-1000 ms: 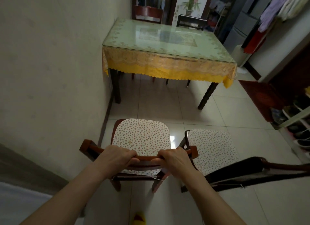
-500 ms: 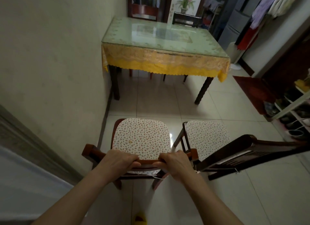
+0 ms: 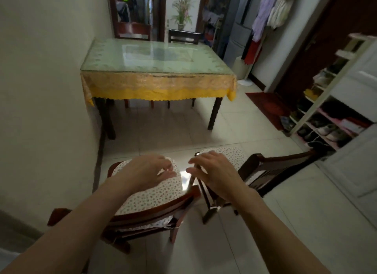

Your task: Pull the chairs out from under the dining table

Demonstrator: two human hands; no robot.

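Observation:
Two dark wooden chairs with speckled white cushions stand on the tiles in front of me, clear of the dining table (image 3: 159,83). The left chair (image 3: 151,194) is directly below me, its top rail (image 3: 155,210) under my forearms. The right chair (image 3: 271,167) is turned sideways beside it. My left hand (image 3: 146,169) hovers above the left cushion with fingers loosely spread, holding nothing. My right hand (image 3: 214,171) floats over the gap between the chairs, fingers apart and empty. Two more chairs (image 3: 183,35) stay tucked at the table's far side.
A wall runs along the left, close to the left chair and table. A shoe rack (image 3: 326,114) stands at the right, with a red mat (image 3: 267,104) on the floor before it. Clothes hang at the back right. Bare tiles lie between the table and the pulled-out chairs.
Both hands have let go of the left chair's top rail and lifted forward over its cushion. The camera has risen and tilted up toward the table.

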